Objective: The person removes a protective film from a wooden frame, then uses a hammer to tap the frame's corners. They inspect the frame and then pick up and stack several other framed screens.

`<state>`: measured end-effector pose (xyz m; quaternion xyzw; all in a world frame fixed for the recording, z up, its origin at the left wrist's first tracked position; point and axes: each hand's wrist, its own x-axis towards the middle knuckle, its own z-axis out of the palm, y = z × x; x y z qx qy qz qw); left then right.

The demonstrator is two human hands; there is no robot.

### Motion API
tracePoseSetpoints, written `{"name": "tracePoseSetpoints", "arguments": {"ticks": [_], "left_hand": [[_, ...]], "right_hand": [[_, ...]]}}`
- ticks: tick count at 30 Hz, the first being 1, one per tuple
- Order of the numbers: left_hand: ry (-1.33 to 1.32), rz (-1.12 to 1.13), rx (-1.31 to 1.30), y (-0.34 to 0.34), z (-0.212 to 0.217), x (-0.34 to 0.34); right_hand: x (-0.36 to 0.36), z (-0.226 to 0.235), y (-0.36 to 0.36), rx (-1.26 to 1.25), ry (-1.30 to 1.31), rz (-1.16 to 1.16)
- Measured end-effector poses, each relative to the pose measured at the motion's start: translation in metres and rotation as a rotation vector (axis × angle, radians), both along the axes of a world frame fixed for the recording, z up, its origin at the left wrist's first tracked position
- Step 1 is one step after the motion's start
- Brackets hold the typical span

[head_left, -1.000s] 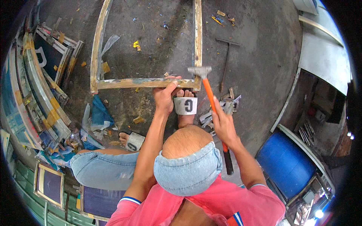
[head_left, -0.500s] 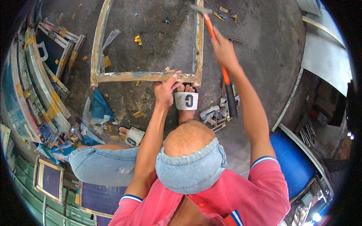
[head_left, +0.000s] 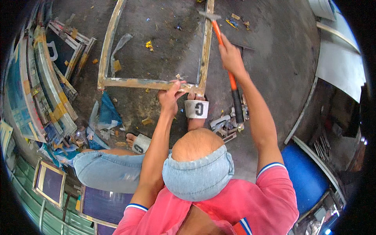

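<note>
A worn wooden frame (head_left: 133, 82) of rectangular shape lies in front of me, its far end cut off by the picture's upper edge. My left hand (head_left: 169, 101) is closed on its near bar, close to the right corner, thumb on top. A hammer (head_left: 217, 30) with an orange shaft and black grip is in my right hand (head_left: 232, 58), which wraps round the orange part. Its metal head is over or against the frame's right bar; contact cannot be told. My sandalled foot (head_left: 196, 109) is at the frame's near right corner.
Several stacked frames (head_left: 58, 98) lean at the left. Wood scraps (head_left: 227, 124) lie right of my foot, and a dark thin bar (head_left: 243, 47) lies beyond my right hand. Blue film (head_left: 109, 111) is on the floor at left. A blue panel (head_left: 303, 170) stands at lower right.
The whole view has shifted slightly. The frame has turned a little, its near right corner shifting left and nearer. Both hands keep their holds, and the hammer head remains by the right bar.
</note>
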<state>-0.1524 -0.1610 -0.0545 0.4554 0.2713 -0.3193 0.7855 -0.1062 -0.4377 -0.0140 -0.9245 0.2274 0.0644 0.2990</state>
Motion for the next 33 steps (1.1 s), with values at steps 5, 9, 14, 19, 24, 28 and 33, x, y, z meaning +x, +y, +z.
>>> {"name": "tracePoseSetpoints", "arguments": {"ticks": [5,9,14,19,24,28,33], "left_hand": [[-0.046,0.148,0.088,0.009,-0.001,0.001],[0.122,0.577,-0.126,0.012,0.006,0.016],[0.178,0.562,0.051,0.015,0.008,0.017],[0.203,0.558,0.166,0.032,0.011,0.015],[0.175,0.400,0.063,0.061,0.013,0.022],[0.213,0.139,-0.003,0.097,0.024,0.056],[0.235,-0.101,-0.236,0.142,0.005,0.115]], "right_hand": [[0.077,-0.019,-0.034,-0.017,-0.023,-0.027],[0.022,-0.013,0.015,-0.084,-0.030,-0.004],[0.003,-0.013,0.023,0.065,-0.018,-0.108],[0.071,-0.017,-0.037,0.200,-0.035,-0.355],[0.059,-0.002,-0.044,-0.137,-0.151,-0.279],[0.009,-0.008,-0.093,-0.394,-0.317,-0.244],[-0.059,0.024,-0.115,0.514,-0.024,-0.408]]}}
